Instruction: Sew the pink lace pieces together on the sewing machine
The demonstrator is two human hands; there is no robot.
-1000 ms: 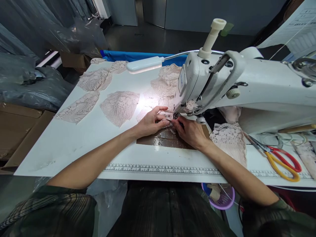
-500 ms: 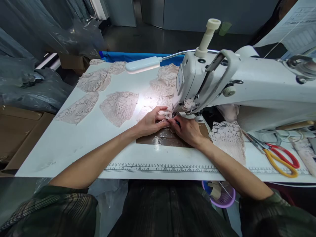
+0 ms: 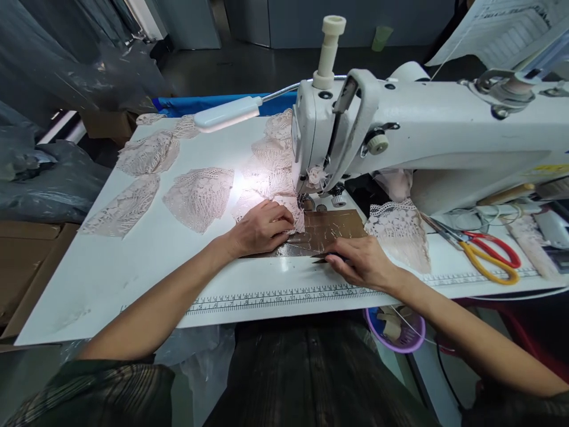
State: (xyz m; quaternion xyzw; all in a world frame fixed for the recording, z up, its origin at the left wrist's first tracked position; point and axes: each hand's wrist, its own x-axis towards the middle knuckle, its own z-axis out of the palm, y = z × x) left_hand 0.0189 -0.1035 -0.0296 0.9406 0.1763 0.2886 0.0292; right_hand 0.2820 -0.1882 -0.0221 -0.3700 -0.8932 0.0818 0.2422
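Note:
My left hand (image 3: 265, 227) is closed on the near edge of a pale pink lace piece (image 3: 299, 214), left of the presser foot. Its fingers are curled together, and the fingertips are partly hidden. My right hand (image 3: 362, 260) is closed around small dark thread snips (image 3: 319, 259), their pointed blades towards the left and most of the handle covered by the fingers. The snips are over the front edge of the brown taped plate (image 3: 336, 224). Behind both hands stands the white sewing machine (image 3: 351, 127), its needle area just right of the lace.
Several lace pieces (image 3: 200, 198) lie on the white table (image 3: 146, 279) to the left. A lamp (image 3: 229, 114) lights the needle area. Right of my hand are another lace piece (image 3: 400, 234) and red-and-yellow-handled scissors (image 3: 489, 261). A printed ruler (image 3: 267, 301) runs along the front edge.
My right hand has drawn back from the needle area towards the front right, with the snips. My left hand has closed over the lace. The view has shifted to the right.

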